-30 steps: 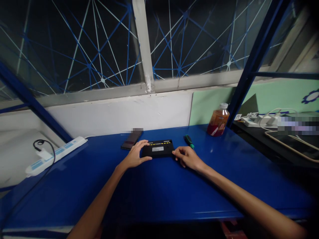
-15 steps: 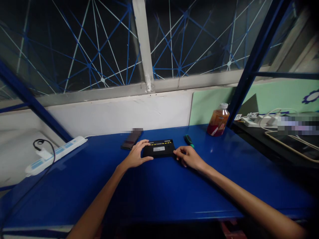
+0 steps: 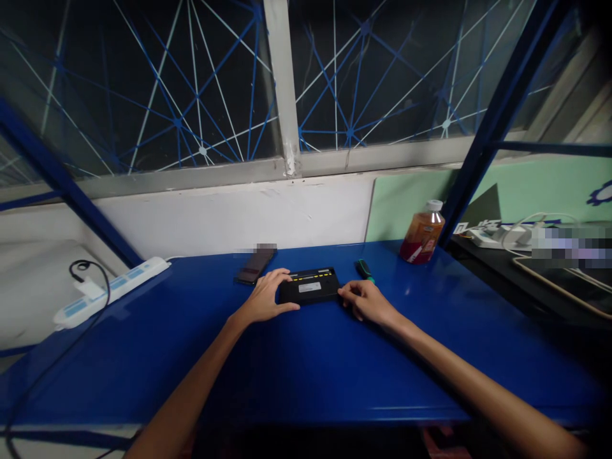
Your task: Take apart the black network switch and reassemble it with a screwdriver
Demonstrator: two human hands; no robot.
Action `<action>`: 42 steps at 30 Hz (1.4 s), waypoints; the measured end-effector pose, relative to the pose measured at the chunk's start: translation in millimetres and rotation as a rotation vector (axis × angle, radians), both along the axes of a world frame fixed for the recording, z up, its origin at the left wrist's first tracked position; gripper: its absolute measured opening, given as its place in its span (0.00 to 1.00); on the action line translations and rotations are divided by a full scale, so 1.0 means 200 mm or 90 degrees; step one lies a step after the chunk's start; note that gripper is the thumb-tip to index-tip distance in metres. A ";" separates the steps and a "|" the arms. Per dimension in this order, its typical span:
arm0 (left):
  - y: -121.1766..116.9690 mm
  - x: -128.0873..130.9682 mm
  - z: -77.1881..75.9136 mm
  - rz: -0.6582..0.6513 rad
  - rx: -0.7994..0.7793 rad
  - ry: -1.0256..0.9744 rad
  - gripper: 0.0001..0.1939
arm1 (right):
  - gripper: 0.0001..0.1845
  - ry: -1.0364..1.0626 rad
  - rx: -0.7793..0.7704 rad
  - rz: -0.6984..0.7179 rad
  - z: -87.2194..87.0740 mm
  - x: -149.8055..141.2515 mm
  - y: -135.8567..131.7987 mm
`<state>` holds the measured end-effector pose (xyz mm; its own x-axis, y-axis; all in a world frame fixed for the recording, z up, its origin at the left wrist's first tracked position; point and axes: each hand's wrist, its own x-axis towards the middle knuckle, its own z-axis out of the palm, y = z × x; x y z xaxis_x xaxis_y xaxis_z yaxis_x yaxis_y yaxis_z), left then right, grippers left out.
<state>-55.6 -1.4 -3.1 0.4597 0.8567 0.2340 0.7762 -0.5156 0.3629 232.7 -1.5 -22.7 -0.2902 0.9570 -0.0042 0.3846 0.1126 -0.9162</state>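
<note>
A flat black rectangular case [image 3: 291, 293] lies on the blue table, with a white label [image 3: 310, 287] and a row of yellow marks along its far side. My left hand [image 3: 268, 296] spans the left end of the case, thumb along the near edge and fingers at the far edge. At the right end, my right hand [image 3: 366, 301] is closed in a pinch, its fingertips against or just beside the case's corner. Whatever those fingertips hold is too small or hidden to make out. Just behind that hand lies a black and green tool handle [image 3: 364, 269], partly covered.
A dark phone [image 3: 255, 266] lies behind my left hand. The drink bottle [image 3: 423, 234] with a white cap stands at the back right. A white power strip [image 3: 115, 290] with a black cable runs along the left edge. Blue posts [image 3: 502, 108] frame the table before a window.
The whole view has shifted slightly, so everything sits a little further right. Both hands keep the same pose at the two ends of the black case.
</note>
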 end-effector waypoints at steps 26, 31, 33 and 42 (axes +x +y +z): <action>-0.01 -0.07 0.05 -0.021 -0.044 0.045 0.39 | 0.04 0.296 -0.269 -0.037 0.06 -0.03 -0.04; -0.02 -0.05 0.05 -0.022 -0.036 0.033 0.39 | 0.03 0.438 -0.314 -0.075 0.05 -0.04 -0.02; -0.02 -0.04 0.04 -0.016 -0.031 0.030 0.39 | 0.04 0.450 -0.322 -0.087 0.04 -0.04 -0.01; -0.04 -0.02 0.04 -0.015 0.001 0.035 0.39 | 0.03 0.454 -0.295 -0.110 0.03 -0.05 -0.02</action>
<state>-60.5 -8.6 4.1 0.4914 0.8454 0.2093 0.7825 -0.5341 0.3200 223.2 -4.9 -16.8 -0.2235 0.9345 -0.2770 -0.3222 -0.3391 -0.8839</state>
